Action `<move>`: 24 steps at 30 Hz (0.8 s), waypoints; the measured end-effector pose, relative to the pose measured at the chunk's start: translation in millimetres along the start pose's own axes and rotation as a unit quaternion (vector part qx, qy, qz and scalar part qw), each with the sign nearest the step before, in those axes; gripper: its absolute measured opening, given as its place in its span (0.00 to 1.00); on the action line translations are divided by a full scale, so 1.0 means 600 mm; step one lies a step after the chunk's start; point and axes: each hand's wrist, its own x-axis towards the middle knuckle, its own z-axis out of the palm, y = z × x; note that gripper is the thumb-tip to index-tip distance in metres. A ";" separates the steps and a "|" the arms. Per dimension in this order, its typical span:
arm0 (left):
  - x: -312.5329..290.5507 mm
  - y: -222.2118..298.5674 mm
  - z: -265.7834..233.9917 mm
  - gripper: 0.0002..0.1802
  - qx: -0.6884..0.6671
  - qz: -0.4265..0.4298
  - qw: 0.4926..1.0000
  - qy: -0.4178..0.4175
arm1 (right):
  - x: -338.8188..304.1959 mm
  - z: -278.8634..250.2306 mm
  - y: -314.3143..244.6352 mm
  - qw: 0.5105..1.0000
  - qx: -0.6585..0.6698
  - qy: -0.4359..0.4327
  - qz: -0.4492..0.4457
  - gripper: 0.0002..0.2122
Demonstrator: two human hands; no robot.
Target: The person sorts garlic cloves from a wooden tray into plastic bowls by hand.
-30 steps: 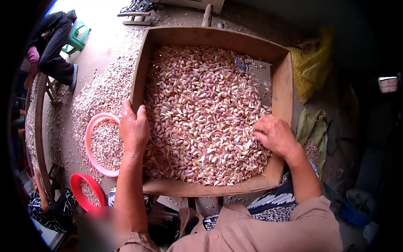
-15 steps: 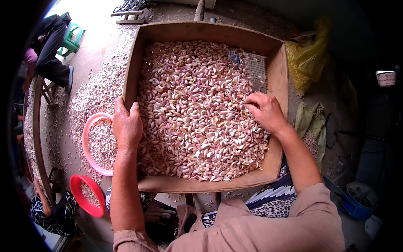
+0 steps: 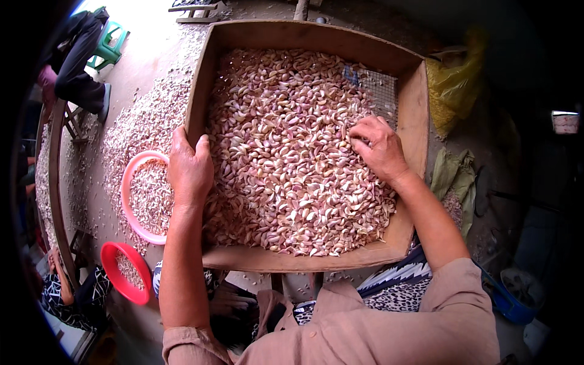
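From my remote seat I can read no lettering, label, brand, number or sign in the head view, whether on the wooden sieve frame [image 3: 413, 115], the red plastic basin [image 3: 135, 296], the pink plastic basin [image 3: 126, 198] or the translucent yellow plastic bag [image 3: 461, 85].

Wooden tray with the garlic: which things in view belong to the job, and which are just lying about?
In the job: wooden tray; garlic cloves inside; left hand on its side; right hand among them.

Apparently just lying about: yellow bag; blue pot; green stool.
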 end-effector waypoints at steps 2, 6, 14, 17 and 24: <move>-0.001 -0.002 0.001 0.23 -0.003 0.003 1.000 -0.002 | 0.000 0.002 0.009 1.000 -0.012 -0.006 0.001 0.06; 0.006 0.000 -0.001 0.22 0.002 0.001 1.000 -0.013 | 0.000 0.000 0.016 1.000 -0.029 -0.010 0.004 0.06; 0.009 -0.015 0.007 0.19 -0.032 0.019 0.999 -0.002 | 0.002 -0.018 0.043 1.000 -0.020 0.007 0.017 0.08; 0.011 -0.020 0.010 0.19 0.001 0.014 1.000 0.003 | 0.000 -0.028 0.040 1.000 -0.006 0.006 0.026 0.08; 0.013 -0.027 0.013 0.21 -0.029 0.031 0.999 0.006 | -0.015 -0.070 0.013 0.979 0.143 -0.100 0.101 0.07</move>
